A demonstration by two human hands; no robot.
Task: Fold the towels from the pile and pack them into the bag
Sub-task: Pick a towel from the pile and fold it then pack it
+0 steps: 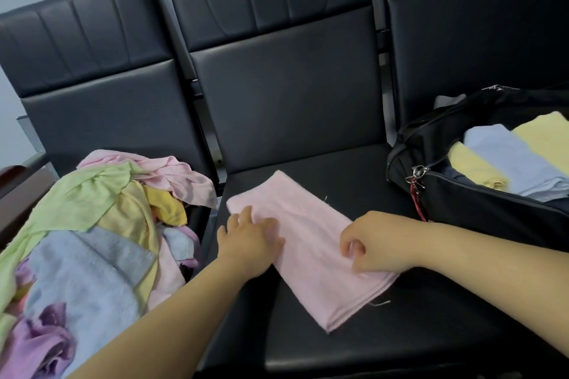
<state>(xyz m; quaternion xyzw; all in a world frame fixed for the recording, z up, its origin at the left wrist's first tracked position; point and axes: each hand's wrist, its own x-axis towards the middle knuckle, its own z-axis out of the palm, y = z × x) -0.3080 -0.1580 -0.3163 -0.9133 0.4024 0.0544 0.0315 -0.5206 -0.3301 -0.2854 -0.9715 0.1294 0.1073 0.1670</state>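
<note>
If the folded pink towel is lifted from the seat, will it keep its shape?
Probably floppy: the pink towel is thin cloth in layers, so it would likely sag and unfold if lifted by one end. Being thin, it looks light. On the smooth seat it may slide when pushed.

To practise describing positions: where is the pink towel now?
Head view: the pink towel lies on the middle seat under the left hand and right hand, between the pile on its left and the bag on its right.
</note>
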